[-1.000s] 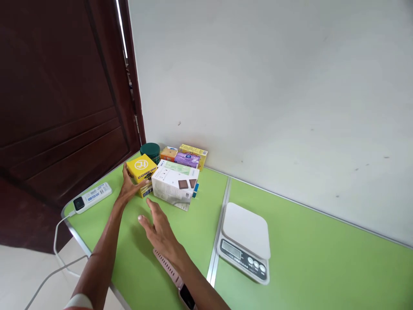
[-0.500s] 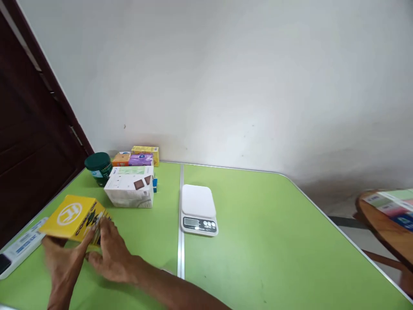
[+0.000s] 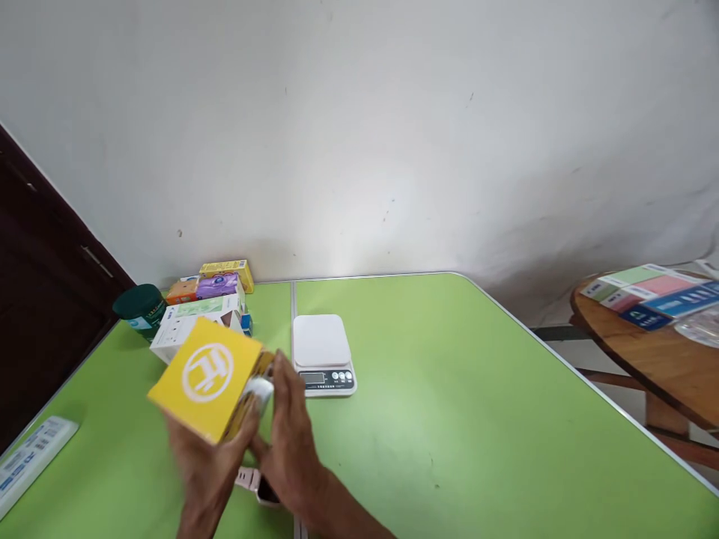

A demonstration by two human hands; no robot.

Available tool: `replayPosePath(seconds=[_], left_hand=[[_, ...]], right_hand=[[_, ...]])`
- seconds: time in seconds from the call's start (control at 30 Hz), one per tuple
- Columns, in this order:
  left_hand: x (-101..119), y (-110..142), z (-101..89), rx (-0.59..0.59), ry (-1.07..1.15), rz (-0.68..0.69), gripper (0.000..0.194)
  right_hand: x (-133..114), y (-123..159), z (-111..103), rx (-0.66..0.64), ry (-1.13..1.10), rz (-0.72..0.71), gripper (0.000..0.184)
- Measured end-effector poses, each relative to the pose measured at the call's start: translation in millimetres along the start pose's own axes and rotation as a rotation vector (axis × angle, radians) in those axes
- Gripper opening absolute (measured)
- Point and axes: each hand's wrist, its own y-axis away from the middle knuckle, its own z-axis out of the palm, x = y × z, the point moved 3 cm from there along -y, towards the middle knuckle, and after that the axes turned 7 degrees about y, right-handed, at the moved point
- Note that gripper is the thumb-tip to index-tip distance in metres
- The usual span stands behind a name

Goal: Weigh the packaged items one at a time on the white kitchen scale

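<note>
A yellow cardboard box (image 3: 207,378) with a white round logo is held tilted above the green table. My left hand (image 3: 210,464) is closed round its underside, thumb along the near right side. My right hand (image 3: 289,438) presses its fingers on the box's right side. Between the hands, a whitish, shiny thing (image 3: 259,391) shows at that side; it is too blurred to name. Under my hands lies a smartwatch with a pale pink strap (image 3: 247,477). Just beyond my right hand is a white kitchen scale (image 3: 321,340) with nothing on its plate.
A dark green tub (image 3: 140,308), a white box (image 3: 168,333) and several small packs, including a purple pack (image 3: 218,285), stand at the back left. A long white box (image 3: 37,457) lies at the left edge. Right of the table is a wooden stool (image 3: 629,337) bearing printed packaging.
Both hands have carried the yellow box right and towards the middle, turning its logo face more to me. The view has swung right, and the watch now shows below the hands.
</note>
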Motion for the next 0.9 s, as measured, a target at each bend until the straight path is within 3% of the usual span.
replayPosePath(seconds=[0.17,0.23,0.33,0.47,0.63,0.77,0.9], left_hand=[[6.8,-24.7,101.3,-0.116,-0.012,0.172,0.090],[4.4,-35.1,126.8,-0.147,-0.041,0.203,0.089],[-3.0,-44.0,147.9,-0.155,-0.064,0.232,0.084],[-13.8,-42.6,157.7,-0.158,-0.080,0.217,0.074],[-16.0,-33.9,158.7,-0.215,-0.033,0.177,0.063],[-21.9,-38.0,140.9,-0.345,0.007,0.170,0.066],[-55.4,-59.6,111.2,-0.444,0.092,0.019,0.072]], right_hand=[[71.0,-27.0,-42.0,0.152,0.116,0.087,0.087],[99.3,-36.8,-50.1,0.175,0.104,0.120,0.082],[130.8,-50.6,-58.4,0.150,0.065,0.152,0.076],[146.7,-66.6,-65.2,0.068,-0.014,0.139,0.067],[143.1,-72.4,-66.9,0.047,-0.049,0.151,0.066],[150.4,-60.4,-76.8,0.058,-0.066,0.239,0.079],[181.8,-37.3,-92.3,0.119,-0.147,0.399,0.073]])
